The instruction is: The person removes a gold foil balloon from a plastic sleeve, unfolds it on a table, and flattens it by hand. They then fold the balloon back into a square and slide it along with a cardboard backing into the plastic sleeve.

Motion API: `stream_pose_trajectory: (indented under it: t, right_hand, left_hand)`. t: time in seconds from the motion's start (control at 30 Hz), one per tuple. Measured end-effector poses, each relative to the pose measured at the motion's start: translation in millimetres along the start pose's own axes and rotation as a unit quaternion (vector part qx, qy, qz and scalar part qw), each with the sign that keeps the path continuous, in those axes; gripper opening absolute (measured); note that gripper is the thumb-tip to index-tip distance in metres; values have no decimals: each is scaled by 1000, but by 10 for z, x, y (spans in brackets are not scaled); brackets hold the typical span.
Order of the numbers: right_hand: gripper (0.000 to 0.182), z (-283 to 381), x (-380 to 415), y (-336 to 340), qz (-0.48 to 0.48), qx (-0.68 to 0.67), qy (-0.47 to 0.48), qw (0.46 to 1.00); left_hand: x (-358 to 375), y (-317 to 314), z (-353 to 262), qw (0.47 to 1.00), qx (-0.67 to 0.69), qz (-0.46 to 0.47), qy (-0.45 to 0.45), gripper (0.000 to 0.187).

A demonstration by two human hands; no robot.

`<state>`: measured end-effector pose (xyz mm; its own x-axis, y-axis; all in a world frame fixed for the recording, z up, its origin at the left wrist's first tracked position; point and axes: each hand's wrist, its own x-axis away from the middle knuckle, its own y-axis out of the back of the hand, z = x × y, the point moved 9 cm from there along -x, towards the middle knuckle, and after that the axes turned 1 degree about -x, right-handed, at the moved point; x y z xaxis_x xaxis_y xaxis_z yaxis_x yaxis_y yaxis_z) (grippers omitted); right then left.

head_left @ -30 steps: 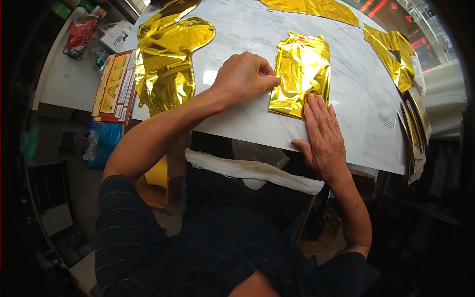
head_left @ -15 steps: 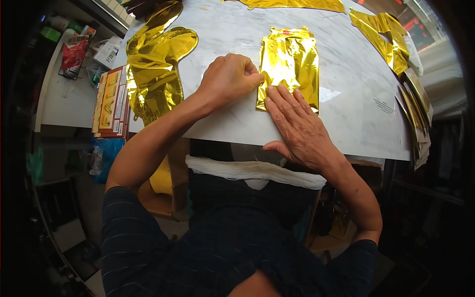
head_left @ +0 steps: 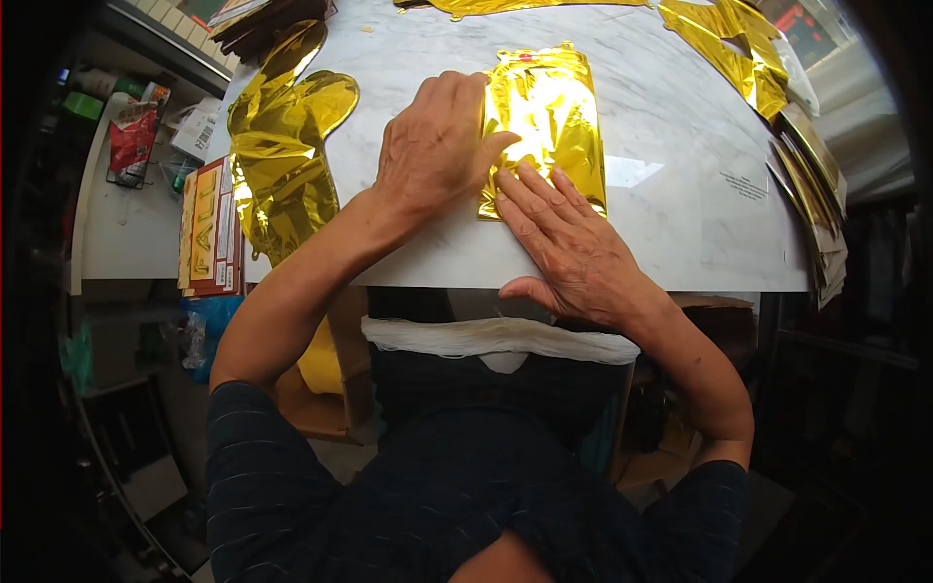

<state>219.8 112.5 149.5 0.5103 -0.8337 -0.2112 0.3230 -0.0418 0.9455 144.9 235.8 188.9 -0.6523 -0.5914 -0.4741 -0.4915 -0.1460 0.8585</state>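
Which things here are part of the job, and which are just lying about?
Seemingly part of the job:
Folded gold foil, under the right hand's fingers
Left hand, at the foil's left side
Table beneath
Loose gold foil further left, probably

Seemingly just lying about:
Red packet
White box
Blue bag

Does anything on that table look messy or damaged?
One thing: the fanned stack of flat packets at the table's right edge looks uneven and seems to jut past the rim. The folded gold foil under the right hand is wrinkled, but I see no tear.
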Motion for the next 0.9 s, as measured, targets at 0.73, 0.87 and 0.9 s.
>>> stream_pose_trajectory:
  t: [0.73, 0.87, 0.9]
  right_hand:
    - [48, -650, 572, 681, -204, -27, -73, 976]
    - [61, -957, 693, 445, -109, 58, -109, 986]
    - [64, -965, 676, 396, -91, 67, -101, 989]
  left_hand:
    - [-34, -783, -163, 962, -23, 215, -168, 95]
    - [-57, -764, -198, 961, -14, 220, -164, 102]
    - [-56, -759, -192, 962, -6, 221, -161, 104]
